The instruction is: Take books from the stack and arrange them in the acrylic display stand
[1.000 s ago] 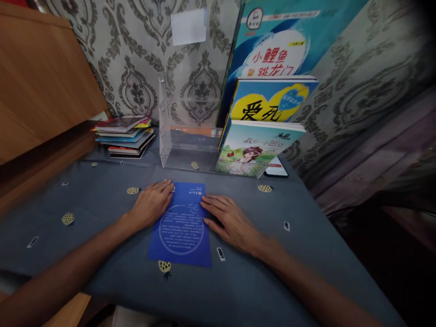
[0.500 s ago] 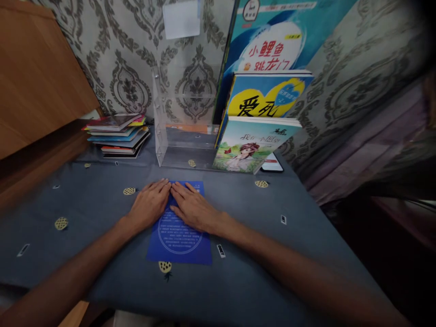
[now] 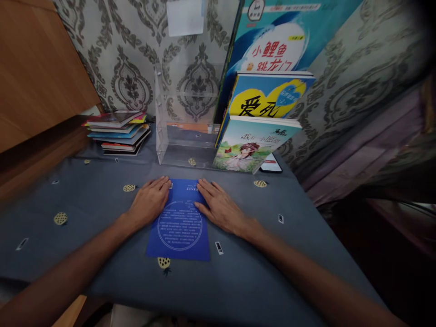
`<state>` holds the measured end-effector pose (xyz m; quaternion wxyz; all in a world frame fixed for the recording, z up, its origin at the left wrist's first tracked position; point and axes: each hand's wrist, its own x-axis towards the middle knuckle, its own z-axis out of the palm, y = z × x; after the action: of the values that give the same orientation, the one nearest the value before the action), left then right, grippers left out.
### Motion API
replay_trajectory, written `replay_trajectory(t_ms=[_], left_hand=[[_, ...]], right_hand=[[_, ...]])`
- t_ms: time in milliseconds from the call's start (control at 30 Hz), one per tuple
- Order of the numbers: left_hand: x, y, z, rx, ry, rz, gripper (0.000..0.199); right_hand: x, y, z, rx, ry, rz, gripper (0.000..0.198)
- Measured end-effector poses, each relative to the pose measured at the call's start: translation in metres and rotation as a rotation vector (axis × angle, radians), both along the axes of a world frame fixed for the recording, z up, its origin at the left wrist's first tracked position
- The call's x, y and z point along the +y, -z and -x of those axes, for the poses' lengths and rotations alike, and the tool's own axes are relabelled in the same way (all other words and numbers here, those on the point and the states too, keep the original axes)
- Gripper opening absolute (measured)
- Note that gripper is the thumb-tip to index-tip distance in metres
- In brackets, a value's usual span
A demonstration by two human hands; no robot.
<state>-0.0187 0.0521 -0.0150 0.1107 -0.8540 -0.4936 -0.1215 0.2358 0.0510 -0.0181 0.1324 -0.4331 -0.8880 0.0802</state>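
Observation:
A blue sheet or thin booklet (image 3: 182,229) with a ring of small print, upside down to me, lies flat on the cloth-covered table (image 3: 112,272). Over its far left edge rests my left hand (image 3: 152,200), palm down with fingers stretched and close together. My right hand (image 3: 221,206) lies flat across the right edge, its fingertips at the far right corner and its thumb over the print. Neither hand grips anything. Behind the blue sheet stands a clear acrylic rack (image 3: 161,118).
Three upright books lean in the rack's right half, the front one a green-and-white book (image 3: 252,145). A phone (image 3: 271,163) lies behind them. To the left is a stack of books (image 3: 119,134) near a wooden panel (image 3: 41,68). Patterned wallpaper (image 3: 132,86) covers the wall.
My right hand has slid right, from the middle of the blue sheet to its right edge, uncovering more print. My left hand has stayed at the left edge. The view has shifted slightly.

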Motion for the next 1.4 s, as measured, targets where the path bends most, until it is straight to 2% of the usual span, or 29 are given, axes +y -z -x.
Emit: replay_trajectory(t_ms=[267, 467, 667, 967, 1233, 1400], left_hand=[[0.005, 0.002, 0.015, -0.077, 0.085, 0.066, 0.041], [0.011, -0.01, 0.037, -0.113, 0.214, 0.248, 0.044], [0.006, -0.023, 0.048, -0.116, 0.243, 0.349, 0.041], [-0.029, -0.028, 0.054, -0.145, 0.288, 0.334, 0.037], [-0.076, -0.043, 0.057, -0.157, 0.345, 0.421, 0.038], [-0.105, -0.045, 0.062, -0.178, 0.365, 0.437, 0.037]], right_hand=[[0.0, 0.003, 0.001, 0.003, -0.002, -0.032, 0.058], [0.001, 0.005, 0.001, 0.02, -0.008, -0.036, 0.057], [0.001, 0.009, 0.0, 0.01, -0.001, -0.041, 0.061], [0.001, 0.007, 0.001, -0.016, 0.003, -0.02, 0.061], [0.001, 0.007, 0.003, -0.017, 0.005, 0.002, 0.063], [0.0, 0.006, 0.003, -0.041, 0.011, -0.007, 0.061]])
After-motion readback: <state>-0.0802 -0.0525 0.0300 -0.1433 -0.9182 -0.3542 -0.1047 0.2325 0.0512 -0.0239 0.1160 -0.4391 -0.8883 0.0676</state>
